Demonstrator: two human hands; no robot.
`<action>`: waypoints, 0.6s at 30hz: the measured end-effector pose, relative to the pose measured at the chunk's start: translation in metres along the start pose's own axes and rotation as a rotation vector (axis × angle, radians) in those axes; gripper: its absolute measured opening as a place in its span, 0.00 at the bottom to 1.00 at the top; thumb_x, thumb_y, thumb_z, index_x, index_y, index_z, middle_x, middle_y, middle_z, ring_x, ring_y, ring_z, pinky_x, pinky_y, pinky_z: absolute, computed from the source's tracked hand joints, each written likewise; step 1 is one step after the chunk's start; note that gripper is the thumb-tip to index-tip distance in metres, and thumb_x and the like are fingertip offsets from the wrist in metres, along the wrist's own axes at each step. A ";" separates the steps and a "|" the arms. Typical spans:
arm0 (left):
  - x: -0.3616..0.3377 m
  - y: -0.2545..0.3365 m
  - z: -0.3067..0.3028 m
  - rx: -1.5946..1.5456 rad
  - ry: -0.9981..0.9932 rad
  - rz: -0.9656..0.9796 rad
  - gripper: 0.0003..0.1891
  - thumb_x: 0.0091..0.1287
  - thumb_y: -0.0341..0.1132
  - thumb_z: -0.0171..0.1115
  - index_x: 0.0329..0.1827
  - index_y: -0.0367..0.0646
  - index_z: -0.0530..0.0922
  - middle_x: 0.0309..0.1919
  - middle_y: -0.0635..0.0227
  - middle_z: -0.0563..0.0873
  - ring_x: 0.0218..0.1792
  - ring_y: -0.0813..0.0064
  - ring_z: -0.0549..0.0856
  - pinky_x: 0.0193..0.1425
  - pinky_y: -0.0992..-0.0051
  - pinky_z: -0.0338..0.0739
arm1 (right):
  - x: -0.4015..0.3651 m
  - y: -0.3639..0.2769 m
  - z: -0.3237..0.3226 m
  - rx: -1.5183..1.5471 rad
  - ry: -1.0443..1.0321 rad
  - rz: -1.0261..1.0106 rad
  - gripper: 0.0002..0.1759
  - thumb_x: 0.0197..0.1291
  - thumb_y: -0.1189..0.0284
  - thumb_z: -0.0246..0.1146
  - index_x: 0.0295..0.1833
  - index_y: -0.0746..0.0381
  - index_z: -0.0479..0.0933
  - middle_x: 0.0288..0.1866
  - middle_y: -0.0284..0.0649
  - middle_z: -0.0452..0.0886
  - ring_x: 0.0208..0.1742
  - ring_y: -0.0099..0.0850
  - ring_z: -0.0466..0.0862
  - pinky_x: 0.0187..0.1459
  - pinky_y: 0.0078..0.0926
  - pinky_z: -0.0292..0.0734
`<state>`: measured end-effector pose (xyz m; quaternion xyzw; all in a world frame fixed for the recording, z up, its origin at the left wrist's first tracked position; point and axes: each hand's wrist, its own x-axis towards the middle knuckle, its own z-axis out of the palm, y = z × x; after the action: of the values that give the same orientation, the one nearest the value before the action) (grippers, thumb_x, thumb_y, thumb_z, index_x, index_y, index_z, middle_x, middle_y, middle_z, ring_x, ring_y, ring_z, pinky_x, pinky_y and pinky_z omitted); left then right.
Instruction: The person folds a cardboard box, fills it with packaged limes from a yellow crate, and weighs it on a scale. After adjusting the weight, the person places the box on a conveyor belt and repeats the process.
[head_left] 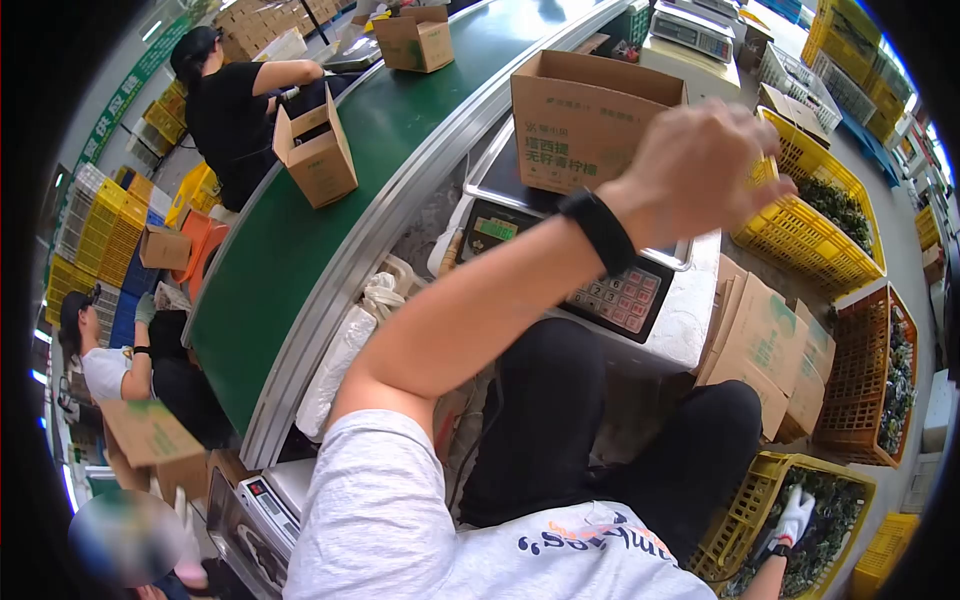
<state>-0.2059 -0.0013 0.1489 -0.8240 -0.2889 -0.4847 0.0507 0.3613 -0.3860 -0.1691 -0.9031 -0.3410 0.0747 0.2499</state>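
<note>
The left hand (695,175), bare and black-banded at the wrist, is raised over the far right part of the scale (620,300). Its fingers are blurred and look loosely bent; whether anything is held between them cannot be told. Just beside it, on the left, an open-topped printed carton (565,135) is borne upright on the scale; part of its right side is hidden by the hand, and contact cannot be made out.

The right hand (795,517), white-gloved, is lowered among small dark-green pieces (838,510) in a yellow crate (735,522). Its fingers are partly spread, but whether a piece is gripped cannot be seen. Left of the left hand, past the scale, a second carton (320,165) is carried on the green belt (420,130); to its right stands another yellow crate (810,245).

If the left wrist or fingers were caught on the carton's rim, it could be pushed askew or tipped off the pan. The weight shown could be falsified by the forearm being leaned on the scale. Pieces could be dropped over the crate's edge if too many were scooped by the gloved fingers at once.
</note>
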 end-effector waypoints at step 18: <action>-0.091 0.100 0.106 -0.946 -0.575 -0.486 0.15 0.68 0.44 0.70 0.40 0.39 0.86 0.32 0.61 0.91 0.36 0.61 0.90 0.46 0.64 0.82 | 0.008 0.005 -0.012 0.508 -0.335 0.386 0.15 0.73 0.60 0.63 0.46 0.63 0.81 0.32 0.34 0.82 0.30 0.29 0.82 0.31 0.34 0.76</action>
<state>-0.1045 -0.0848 0.0374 -0.7655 -0.2242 -0.3163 -0.5135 0.3735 -0.3884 -0.1611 -0.8351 -0.1711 0.3498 0.3885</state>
